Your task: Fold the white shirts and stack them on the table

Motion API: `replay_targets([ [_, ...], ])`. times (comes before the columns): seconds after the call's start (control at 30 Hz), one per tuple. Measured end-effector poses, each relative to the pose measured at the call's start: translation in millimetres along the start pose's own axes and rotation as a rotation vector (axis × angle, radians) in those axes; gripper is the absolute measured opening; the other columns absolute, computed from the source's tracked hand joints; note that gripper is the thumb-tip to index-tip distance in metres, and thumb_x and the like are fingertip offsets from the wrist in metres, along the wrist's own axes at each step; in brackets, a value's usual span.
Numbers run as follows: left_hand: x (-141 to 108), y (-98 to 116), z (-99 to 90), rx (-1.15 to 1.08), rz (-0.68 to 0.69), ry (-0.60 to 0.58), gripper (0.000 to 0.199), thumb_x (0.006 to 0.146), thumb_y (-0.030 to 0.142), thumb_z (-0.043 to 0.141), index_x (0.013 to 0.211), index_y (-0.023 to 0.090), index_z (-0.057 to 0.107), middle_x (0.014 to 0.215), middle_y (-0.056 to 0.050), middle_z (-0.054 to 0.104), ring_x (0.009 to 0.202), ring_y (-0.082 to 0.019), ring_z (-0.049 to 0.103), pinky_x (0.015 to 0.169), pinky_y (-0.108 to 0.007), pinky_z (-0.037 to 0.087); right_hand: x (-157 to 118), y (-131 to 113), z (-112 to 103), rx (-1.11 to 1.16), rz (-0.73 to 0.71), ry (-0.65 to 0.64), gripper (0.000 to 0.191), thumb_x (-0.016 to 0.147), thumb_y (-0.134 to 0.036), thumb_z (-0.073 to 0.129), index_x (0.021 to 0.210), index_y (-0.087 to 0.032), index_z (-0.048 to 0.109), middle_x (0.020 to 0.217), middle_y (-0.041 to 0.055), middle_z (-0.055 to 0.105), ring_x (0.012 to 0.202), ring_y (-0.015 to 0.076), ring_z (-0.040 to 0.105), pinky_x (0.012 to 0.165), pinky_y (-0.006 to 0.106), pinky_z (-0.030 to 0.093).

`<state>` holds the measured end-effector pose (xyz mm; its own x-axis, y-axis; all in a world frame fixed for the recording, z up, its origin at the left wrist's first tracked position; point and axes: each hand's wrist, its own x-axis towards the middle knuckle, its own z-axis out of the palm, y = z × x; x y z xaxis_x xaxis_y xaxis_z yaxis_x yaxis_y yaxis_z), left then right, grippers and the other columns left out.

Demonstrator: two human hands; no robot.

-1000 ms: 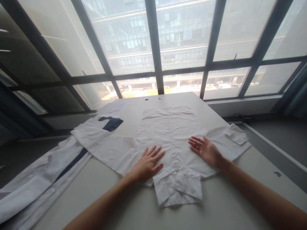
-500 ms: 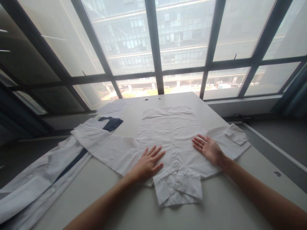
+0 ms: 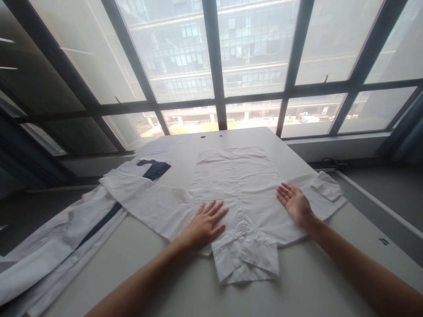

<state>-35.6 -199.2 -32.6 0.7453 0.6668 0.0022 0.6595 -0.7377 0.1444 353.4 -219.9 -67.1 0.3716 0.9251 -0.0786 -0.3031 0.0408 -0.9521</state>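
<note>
White shirt [image 3: 231,176] lying flat, left hand [image 3: 202,226] spread wide on it, right hand [image 3: 295,206] palm turned inward, fingers narrowly spaced, collar [image 3: 246,259] nearer than left fingertips

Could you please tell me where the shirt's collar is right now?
In the head view, the collar lies low, right of centre, at the near end of the white shirt, close to the left hand.

Head-worn view faces forward, down across table [image 3: 139,273].
</note>
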Motion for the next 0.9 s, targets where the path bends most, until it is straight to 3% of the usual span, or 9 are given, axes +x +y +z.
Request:
replay_targets([
  [0.23,0,1,-1.4,0.001,-0.006,-0.007,0.06,0.103,0.062,0.033,0.158,0.039,0.029,0.167,0.001,0.019,0.154,-0.03,0.014,0.123,-0.056,0.011,-11,-7,15,0.221,-0.093,0.148,0.019,0.09,-0.035,0.054,0.096,-0.028,0.071,0.121,0.0033,0.072,0.126,0.0199,0.06,0.116,0.042,0.043],
  [0.37,0,1,-1.5,-0.001,-0.004,-0.01,0.06,0.103,0.062,0.033,0.158,0.038,0.029,0.167,0.001,0.019,0.154,-0.029,0.015,0.123,-0.057,0.011,-28,-18,27,0.31,-0.054,-0.094,0.025,0.095,-0.039,0.052,0.098,-0.025,0.073,0.123,0.0042,0.072,0.129,0.0213,0.058,0.117,0.043,0.04],
  [0.47,-1,2,-2.1,-0.004,-0.002,-0.001,0.06,0.103,0.061,0.033,0.158,0.038,0.029,0.167,0.001,0.02,0.154,-0.03,0.015,0.123,-0.056,0.012,-41,-22,36,0.33,0.121,-0.321,0.039,0.099,-0.046,0.045,0.106,-0.021,0.074,0.131,0.0092,0.069,0.132,0.0245,0.056,0.117,0.044,0.039],
  [0.57,-1,2,-2.9,-0.006,0.001,0.004,0.06,0.103,0.061,0.033,0.159,0.039,0.028,0.167,0.001,0.019,0.154,-0.029,0.015,0.123,-0.056,0.012,-47,-23,41,0.328,0.287,-0.431,0.044,0.101,-0.048,0.042,0.112,-0.017,0.072,0.135,0.0128,0.065,0.128,0.0264,0.059,0.116,0.046,0.04],
  [0.7,-1,2,-2.2,-0.005,0.0,-0.006,0.06,0.103,0.062,0.032,0.159,0.039,0.027,0.168,0.001,0.018,0.155,-0.029,0.014,0.122,-0.057,0.012,-43,-21,38,0.36,0.355,-0.327,0.039,0.104,-0.043,0.039,0.12,-0.021,0.067,0.133,0.0113,0.066,0.123,0.0235,0.063,0.111,0.046,0.046],
  [0.9,0,0,-0.2,-0.007,-0.002,-0.005,0.06,0.103,0.062,0.032,0.159,0.038,0.029,0.167,0.0,0.019,0.154,-0.03,0.015,0.123,-0.057,0.011,-27,-17,25,0.4,0.274,-0.129,0.031,0.103,-0.038,0.043,0.124,-0.026,0.061,0.133,0.0095,0.064,0.121,0.0213,0.064,0.106,0.045,0.052],
])
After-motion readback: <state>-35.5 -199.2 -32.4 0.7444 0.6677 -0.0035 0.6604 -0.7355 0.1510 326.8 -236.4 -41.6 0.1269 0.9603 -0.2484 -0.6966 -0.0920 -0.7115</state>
